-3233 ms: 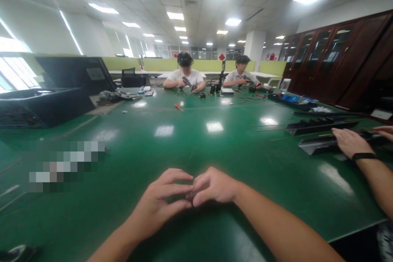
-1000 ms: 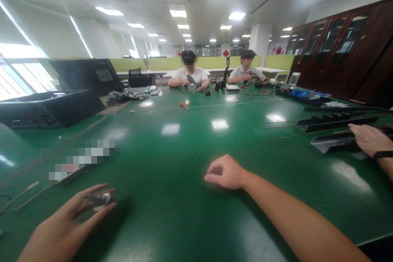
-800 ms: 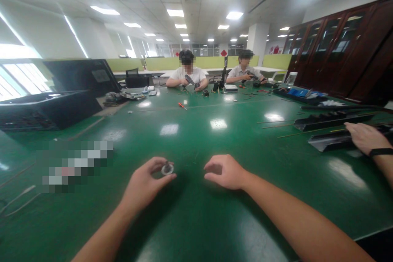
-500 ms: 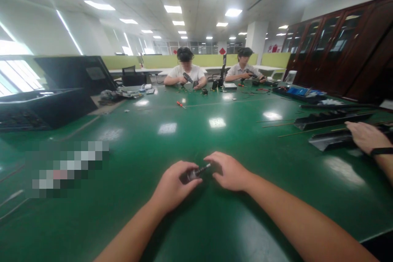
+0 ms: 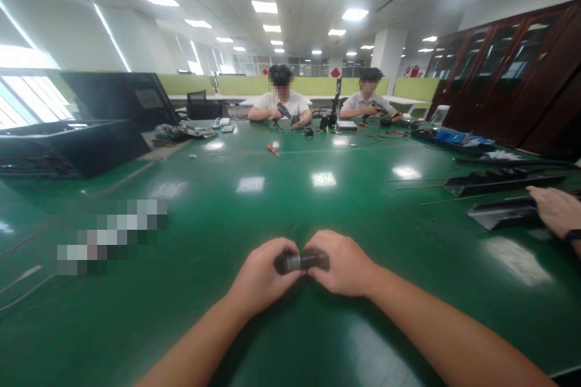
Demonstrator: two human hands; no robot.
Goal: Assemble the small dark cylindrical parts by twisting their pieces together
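Observation:
A short dark cylinder with a silvery band [image 5: 294,262] lies across the gap between my two hands, just above the green table. My left hand [image 5: 263,272] is closed round its left end, thumb below and fingers above. On the other end, a blackish tube-like section [image 5: 318,260] sits between the thumb and fingers of my right hand [image 5: 345,263]. The fingertips of both hands nearly meet at the middle. I cannot tell what kind of thing the cylinder is, and its ends are partly covered by my hands.
An orange screwdriver [image 5: 273,150] lies farther up the table [image 5: 204,217]. Black channel-shaped parts [image 5: 503,213] and another person's hand [image 5: 556,208] are at the right. Two people sit opposite with power drills. A dark open case [image 5: 91,148] stands at left.
My right hand has closed in on the cylinder. The thin, pale-tipped shaft that stuck out from my left hand no longer shows; a dark tube section is there. The view has shifted slightly.

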